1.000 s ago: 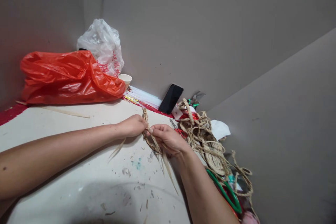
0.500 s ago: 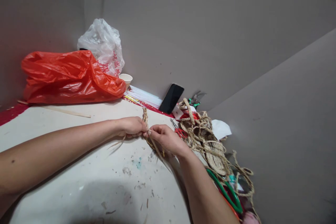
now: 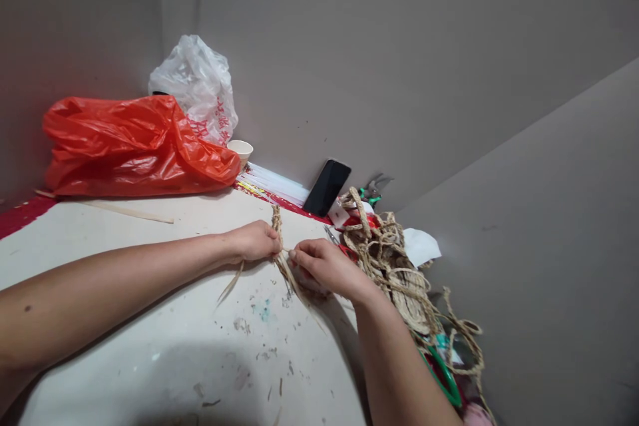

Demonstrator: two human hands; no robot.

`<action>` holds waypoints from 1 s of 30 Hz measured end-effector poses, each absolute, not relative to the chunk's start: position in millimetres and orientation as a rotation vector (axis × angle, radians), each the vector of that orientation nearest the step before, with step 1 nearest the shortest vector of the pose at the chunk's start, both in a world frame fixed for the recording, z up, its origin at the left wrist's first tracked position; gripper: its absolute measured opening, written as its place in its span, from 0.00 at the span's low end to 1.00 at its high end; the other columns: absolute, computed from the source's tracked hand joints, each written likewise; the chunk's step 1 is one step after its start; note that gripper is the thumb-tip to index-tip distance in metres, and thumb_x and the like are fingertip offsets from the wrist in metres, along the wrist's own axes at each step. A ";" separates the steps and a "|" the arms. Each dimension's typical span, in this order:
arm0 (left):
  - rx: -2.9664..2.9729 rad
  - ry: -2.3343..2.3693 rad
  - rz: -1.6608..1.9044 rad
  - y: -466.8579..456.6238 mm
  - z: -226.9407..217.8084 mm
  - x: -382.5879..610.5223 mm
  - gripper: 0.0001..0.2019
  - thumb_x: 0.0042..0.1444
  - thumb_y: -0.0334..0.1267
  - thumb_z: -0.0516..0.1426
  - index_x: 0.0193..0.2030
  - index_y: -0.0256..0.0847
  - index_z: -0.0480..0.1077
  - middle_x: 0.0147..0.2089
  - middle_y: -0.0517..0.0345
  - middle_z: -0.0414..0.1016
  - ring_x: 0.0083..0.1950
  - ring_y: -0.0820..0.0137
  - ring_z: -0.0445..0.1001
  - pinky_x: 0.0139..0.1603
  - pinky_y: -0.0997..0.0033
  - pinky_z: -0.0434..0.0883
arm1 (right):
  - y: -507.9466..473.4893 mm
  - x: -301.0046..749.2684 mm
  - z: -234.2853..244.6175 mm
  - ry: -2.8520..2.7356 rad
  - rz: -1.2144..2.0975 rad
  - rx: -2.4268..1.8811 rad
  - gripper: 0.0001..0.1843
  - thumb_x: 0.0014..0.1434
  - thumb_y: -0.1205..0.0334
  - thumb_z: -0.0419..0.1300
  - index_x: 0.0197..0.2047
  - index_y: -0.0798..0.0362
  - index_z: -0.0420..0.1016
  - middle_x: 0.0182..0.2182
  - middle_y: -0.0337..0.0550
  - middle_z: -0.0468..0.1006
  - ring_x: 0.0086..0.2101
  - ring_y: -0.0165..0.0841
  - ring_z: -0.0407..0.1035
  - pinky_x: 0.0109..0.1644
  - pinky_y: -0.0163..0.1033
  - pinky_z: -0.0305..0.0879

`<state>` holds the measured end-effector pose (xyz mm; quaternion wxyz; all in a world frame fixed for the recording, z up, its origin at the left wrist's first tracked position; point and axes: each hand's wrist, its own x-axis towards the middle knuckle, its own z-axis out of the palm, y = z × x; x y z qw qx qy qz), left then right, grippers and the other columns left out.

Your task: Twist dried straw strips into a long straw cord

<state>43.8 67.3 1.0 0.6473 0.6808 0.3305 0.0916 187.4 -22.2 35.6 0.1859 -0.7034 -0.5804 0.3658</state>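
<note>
My left hand [image 3: 257, 240] pinches a short tan braid [image 3: 277, 218] of straw-like fibre, whose finished end sticks up past the fingers. Loose fibre strands [image 3: 285, 271] hang from the braid toward me, and one more strand [image 3: 232, 283] trails out below my left wrist. Just to the right, my right hand [image 3: 322, 264] is closed in a pinch on a thin strand [image 3: 285, 250] that runs across from the braid. Its lower fingers are curled and partly hidden.
The white tabletop [image 3: 200, 339] is stained. At the back lie a red plastic bag [image 3: 140, 146], a clear bag [image 3: 194, 73], a paper cup [image 3: 240, 150] and a phone [image 3: 327, 188]. On the right are a heap of braided rope [image 3: 409, 296], red-handled scissors [image 3: 347, 251] and green-handled pliers [image 3: 372, 192].
My right hand has moved slightly right, away from my left hand, drawing the strand out between them. The left hand stays on the braid.
</note>
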 end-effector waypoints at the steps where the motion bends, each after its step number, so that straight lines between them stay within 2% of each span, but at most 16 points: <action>1: 1.551 0.748 0.222 67.0 0.8 43.7 0.07 0.47 0.32 0.54 0.19 0.37 0.63 0.13 0.68 0.54 0.15 0.81 0.48 0.17 0.76 0.43 | -22.6 185.4 36.2 -1.553 1.135 -1.951 0.13 0.54 0.58 0.52 0.21 0.54 0.64 0.13 0.33 0.64 0.13 0.23 0.54 0.16 0.30 0.48; 5: 1.492 0.720 0.223 65.3 3.0 42.1 0.08 0.48 0.32 0.51 0.20 0.37 0.64 0.13 0.68 0.56 0.14 0.81 0.47 0.16 0.76 0.43 | -22.6 170.9 33.8 -1.279 1.407 -1.764 0.14 0.54 0.54 0.52 0.24 0.54 0.65 0.14 0.35 0.69 0.11 0.23 0.59 0.13 0.28 0.46; 9: 1.351 0.694 0.203 64.9 5.3 39.8 0.08 0.48 0.31 0.51 0.20 0.38 0.61 0.11 0.69 0.52 0.12 0.81 0.45 0.14 0.75 0.41 | -23.6 154.5 26.2 -1.209 1.345 -1.788 0.15 0.56 0.55 0.51 0.23 0.54 0.65 0.14 0.37 0.71 0.12 0.26 0.64 0.13 0.28 0.48; 13: 1.237 0.678 0.225 64.5 6.4 39.1 0.09 0.48 0.31 0.52 0.20 0.39 0.58 0.12 0.70 0.51 0.12 0.82 0.44 0.14 0.76 0.40 | -25.0 148.9 16.9 -1.308 1.119 -1.899 0.15 0.56 0.61 0.49 0.19 0.53 0.65 0.14 0.39 0.71 0.13 0.28 0.64 0.16 0.32 0.55; 17: 1.159 0.671 0.247 61.2 9.2 39.2 0.11 0.49 0.34 0.53 0.19 0.39 0.56 0.13 0.70 0.51 0.12 0.83 0.44 0.13 0.76 0.40 | -25.3 151.6 13.1 -1.585 0.762 -2.030 0.17 0.56 0.64 0.47 0.18 0.53 0.66 0.17 0.44 0.74 0.18 0.31 0.66 0.23 0.35 0.56; 20: 1.167 0.670 0.261 58.6 10.6 38.7 0.12 0.49 0.33 0.53 0.18 0.38 0.57 0.12 0.69 0.52 0.12 0.83 0.45 0.13 0.76 0.40 | -28.0 148.2 15.8 -1.777 0.422 -2.141 0.16 0.58 0.63 0.47 0.24 0.54 0.71 0.24 0.50 0.77 0.24 0.35 0.69 0.27 0.36 0.54; 23: 1.167 0.689 0.251 58.4 11.3 37.7 0.10 0.48 0.31 0.54 0.18 0.37 0.59 0.12 0.69 0.53 0.12 0.83 0.46 0.14 0.77 0.40 | -37.3 137.7 24.0 -1.942 0.237 -2.200 0.14 0.59 0.63 0.48 0.30 0.54 0.73 0.27 0.53 0.77 0.26 0.37 0.68 0.28 0.37 0.50; 26: 1.153 0.686 0.220 60.4 13.2 36.6 0.06 0.47 0.32 0.54 0.22 0.35 0.65 0.12 0.70 0.52 0.12 0.83 0.45 0.14 0.77 0.40 | -52.4 126.8 42.7 -2.180 0.399 -2.070 0.14 0.59 0.63 0.49 0.27 0.54 0.71 0.24 0.49 0.76 0.23 0.33 0.65 0.27 0.37 0.49; 30: 1.138 0.667 0.204 64.0 15.8 35.2 0.04 0.46 0.33 0.55 0.23 0.35 0.66 0.11 0.71 0.49 0.12 0.83 0.43 0.15 0.78 0.39 | -63.4 132.0 72.1 -2.246 1.110 -1.656 0.16 0.59 0.59 0.52 0.22 0.53 0.69 0.19 0.42 0.72 0.21 0.29 0.62 0.26 0.34 0.53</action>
